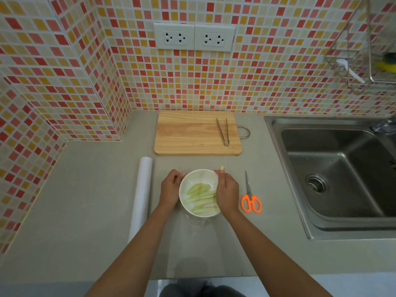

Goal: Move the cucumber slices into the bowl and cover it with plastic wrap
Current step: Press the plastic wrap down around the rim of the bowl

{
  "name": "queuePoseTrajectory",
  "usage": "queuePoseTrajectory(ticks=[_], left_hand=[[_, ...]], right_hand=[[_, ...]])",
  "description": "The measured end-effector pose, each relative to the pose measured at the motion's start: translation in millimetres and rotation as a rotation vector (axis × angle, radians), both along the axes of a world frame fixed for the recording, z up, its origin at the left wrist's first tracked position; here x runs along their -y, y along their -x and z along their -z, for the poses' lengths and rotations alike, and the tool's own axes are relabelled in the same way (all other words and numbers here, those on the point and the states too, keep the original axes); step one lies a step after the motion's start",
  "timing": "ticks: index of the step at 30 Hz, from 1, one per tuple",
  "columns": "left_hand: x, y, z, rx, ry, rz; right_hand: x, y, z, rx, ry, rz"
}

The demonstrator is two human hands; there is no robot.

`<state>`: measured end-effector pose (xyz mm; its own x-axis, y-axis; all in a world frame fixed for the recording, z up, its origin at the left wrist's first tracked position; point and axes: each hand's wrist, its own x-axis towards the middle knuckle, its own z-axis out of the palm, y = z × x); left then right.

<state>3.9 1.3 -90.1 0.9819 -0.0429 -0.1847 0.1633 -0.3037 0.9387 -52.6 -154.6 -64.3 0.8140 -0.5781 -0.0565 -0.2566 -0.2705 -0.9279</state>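
Item: white bowl (200,192), centre of surface (85,189); cucumber slices (201,198) already inside. My left hand (170,190) and right hand (227,192) press its opposite rims, fingers curled, probably smoothing plastic wrap (194,221) down the sides. Wrap roll (141,196) left of bowl, scissors (250,200) right, cutting board (192,133) with tongs (224,131) behind. Film nearly invisible: I cannot tell whether it spans the top or whether fingers pinch it.

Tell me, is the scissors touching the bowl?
Apart. The head view shows the scissors lying on the counter right of the bowl, with the right hand between them.
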Motion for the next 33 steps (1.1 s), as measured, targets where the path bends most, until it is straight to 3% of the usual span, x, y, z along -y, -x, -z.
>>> queuePoseTrajectory(ticks=[5,14,18,23,27,33], left_hand=[[-4.0,2.3,-5.8,0.255,-0.068,-0.042],[-7.9,13.9,-15.3,0.219,-0.022,-0.033],[-12.8,12.3,-28.1,0.313,-0.247,0.076],[6.0,31.7,-41.1,0.242,0.098,-0.024],[14.7,42.9,-29.6,0.102,0.156,-0.023],[19.3,36.1,-17.2,-0.077,0.349,-0.095]], right_hand=[[-3.9,-1.4,-4.0,-0.003,0.039,0.003],[-7.1,-0.1,-6.1,0.0,-0.014,0.024],[-4.1,3.4,-8.7,0.016,-0.173,0.022],[7.2,7.5,-14.2,0.095,-0.353,0.016],[5.5,3.2,-16.2,0.045,-0.43,-0.122],[6.5,-0.3,-16.0,-0.017,-0.623,-0.075]])
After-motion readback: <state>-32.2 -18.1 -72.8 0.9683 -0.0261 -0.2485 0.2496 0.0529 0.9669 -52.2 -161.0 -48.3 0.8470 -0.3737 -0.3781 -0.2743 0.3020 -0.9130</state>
